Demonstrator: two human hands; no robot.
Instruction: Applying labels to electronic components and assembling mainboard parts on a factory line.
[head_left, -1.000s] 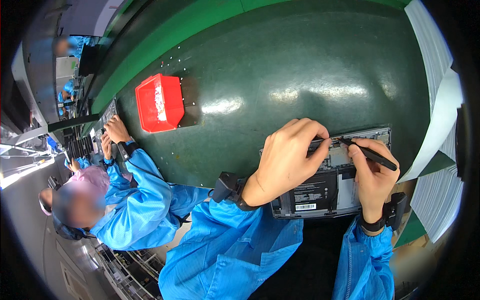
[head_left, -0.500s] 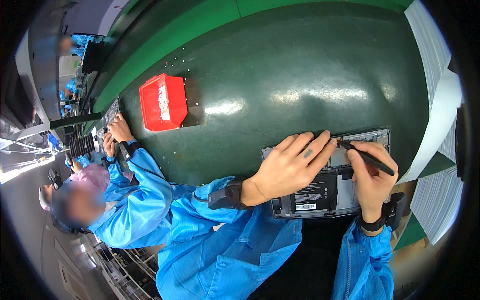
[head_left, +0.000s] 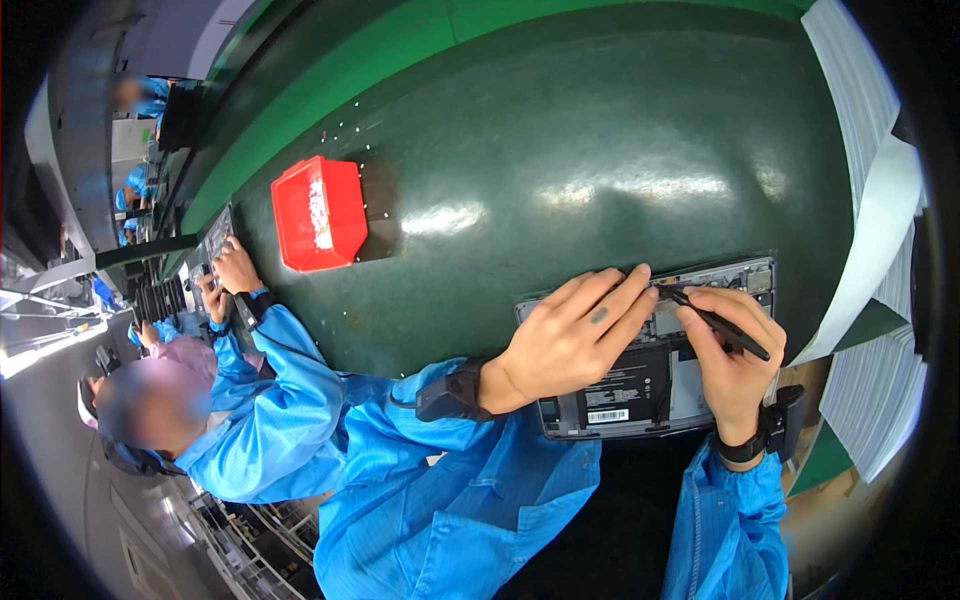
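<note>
An opened laptop base [head_left: 690, 395] lies at the near edge of the green bench, its black battery [head_left: 628, 385] and internal boards exposed. My left hand [head_left: 570, 345] rests over its left and far part, fingers stretched out and nearly flat, the index fingertip beside the tool's tip; its thumb is hidden. In my right hand [head_left: 738, 365] a pair of black tweezers [head_left: 728, 328] is gripped like a pen. The tweezers' tips point left and down into the far part of the laptop, close to my left fingertips. Whatever small part they touch is too small to make out.
A red bin [head_left: 345, 215] with small white pieces stands on the green bench [head_left: 560, 120] at the left, and several white bits lie around it. Stacked white sheets [head_left: 870, 400] line the right side. At the left, a co-worker in blue sleeves [head_left: 270, 410] handles another device.
The view has shifted slightly. My right hand and the tweezers have moved a little left, with the tips still at the laptop's far part. My left hand stays on the laptop.
</note>
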